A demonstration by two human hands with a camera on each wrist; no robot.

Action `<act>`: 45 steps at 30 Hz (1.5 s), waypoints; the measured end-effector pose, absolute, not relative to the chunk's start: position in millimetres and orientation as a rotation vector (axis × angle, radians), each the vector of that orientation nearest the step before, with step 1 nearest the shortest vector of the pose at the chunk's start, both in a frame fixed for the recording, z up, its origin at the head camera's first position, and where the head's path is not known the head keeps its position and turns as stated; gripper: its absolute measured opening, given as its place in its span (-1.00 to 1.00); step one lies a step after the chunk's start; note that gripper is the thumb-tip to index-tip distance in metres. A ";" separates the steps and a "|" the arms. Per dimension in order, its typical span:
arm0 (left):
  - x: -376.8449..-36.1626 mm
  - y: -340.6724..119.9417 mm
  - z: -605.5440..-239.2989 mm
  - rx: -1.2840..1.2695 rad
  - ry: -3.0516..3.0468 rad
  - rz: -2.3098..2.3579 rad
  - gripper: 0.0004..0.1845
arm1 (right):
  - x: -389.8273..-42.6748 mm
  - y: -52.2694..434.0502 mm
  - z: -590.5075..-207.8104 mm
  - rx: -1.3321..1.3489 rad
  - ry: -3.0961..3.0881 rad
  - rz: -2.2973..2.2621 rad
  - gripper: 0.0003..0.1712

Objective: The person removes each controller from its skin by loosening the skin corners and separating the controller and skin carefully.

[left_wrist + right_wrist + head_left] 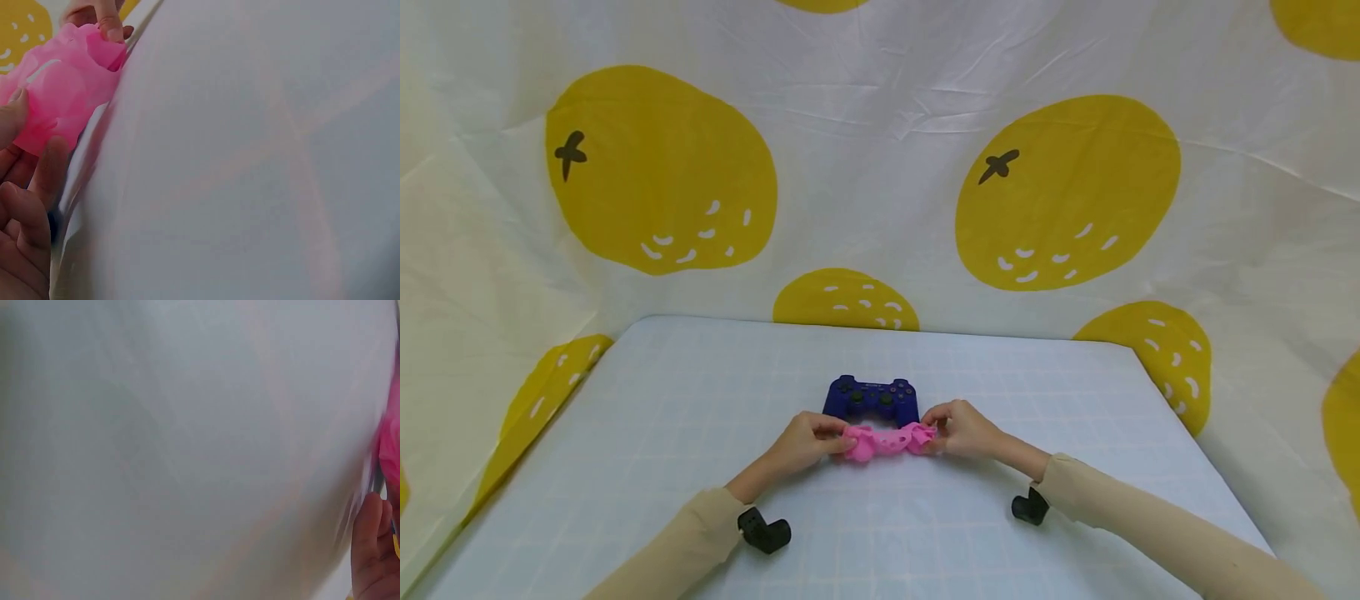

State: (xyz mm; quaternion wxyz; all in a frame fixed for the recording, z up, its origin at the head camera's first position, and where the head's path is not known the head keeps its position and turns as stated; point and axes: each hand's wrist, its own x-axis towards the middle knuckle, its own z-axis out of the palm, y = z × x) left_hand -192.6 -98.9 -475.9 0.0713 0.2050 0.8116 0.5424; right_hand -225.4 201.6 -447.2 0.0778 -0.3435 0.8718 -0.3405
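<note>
A soft pink silicone controller cover (891,442), with small holes through it, stretches between the two hands in the head view. My left hand (801,442) pinches its left end between thumb and fingers. Its right end is pinched by my right hand (970,432). Just behind the cover lies a dark blue game controller (872,390), its grips toward me and partly overlapped by the pink cover. The left wrist view shows the crumpled cover (62,87) close up. Only an edge of the cover (392,447) appears in the right wrist view.
A table with a pale, faintly checked cloth (700,375) spreads under the hands. Behind it hangs a white curtain (865,167) printed with large yellow fruit. Black wrist cameras (764,531) sit at both sleeve cuffs.
</note>
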 end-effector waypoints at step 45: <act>-188.0 -82.8 -474.4 0.762 2.433 1.647 -0.77 | -227.1 214.4 -451.0 -1.084 2.253 -1.357 -0.80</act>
